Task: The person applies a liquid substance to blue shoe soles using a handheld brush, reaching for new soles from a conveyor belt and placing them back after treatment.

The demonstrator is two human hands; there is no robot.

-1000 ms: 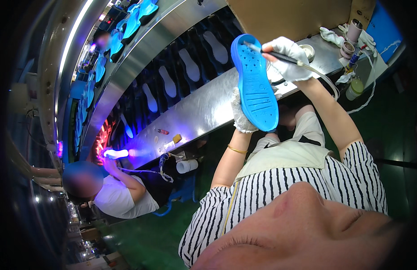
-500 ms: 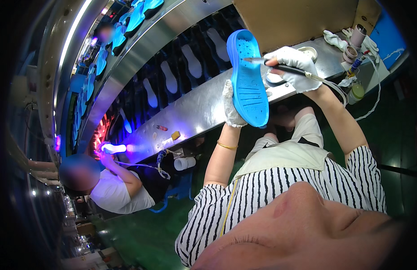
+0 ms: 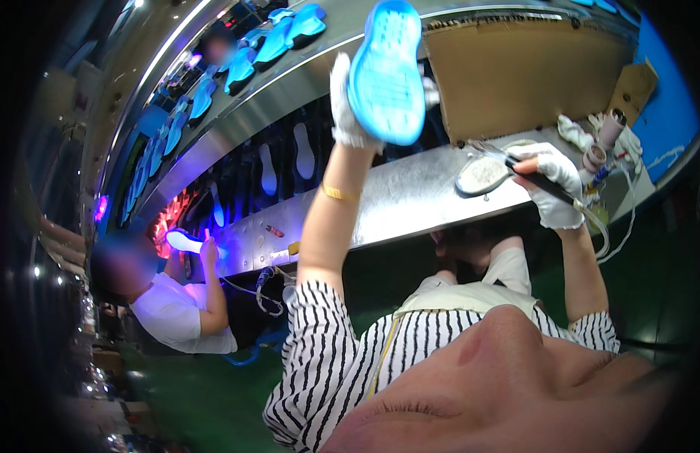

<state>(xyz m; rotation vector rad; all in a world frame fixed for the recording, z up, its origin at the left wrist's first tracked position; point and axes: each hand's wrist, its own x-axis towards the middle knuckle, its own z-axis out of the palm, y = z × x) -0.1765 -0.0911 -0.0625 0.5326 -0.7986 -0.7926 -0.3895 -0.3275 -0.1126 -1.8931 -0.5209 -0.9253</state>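
Note:
High over the far side of the bench, my gloved left hand grips a bright blue shoe sole by its edges, its grooved and dotted hollow side in view. Most of those fingers are behind the sole. My right hand, in a white glove with bare fingertips, is closed around a black-handled brush with a pale tube trailing from its rear. The brush's front end hangs above a pale oval piece with a dark rim on the bench; I cannot tell whether it touches.
A metal bench borders a conveyor carrying pale soles. Blue shoe parts ride an upper belt. Cardboard stands behind. Thread spools and gloves sit at right. Left, a co-worker holds a glowing sole.
My left hand has carried the blue sole up and away toward the conveyor. My right hand has drawn the brush off the sole, moving right and down toward the bench.

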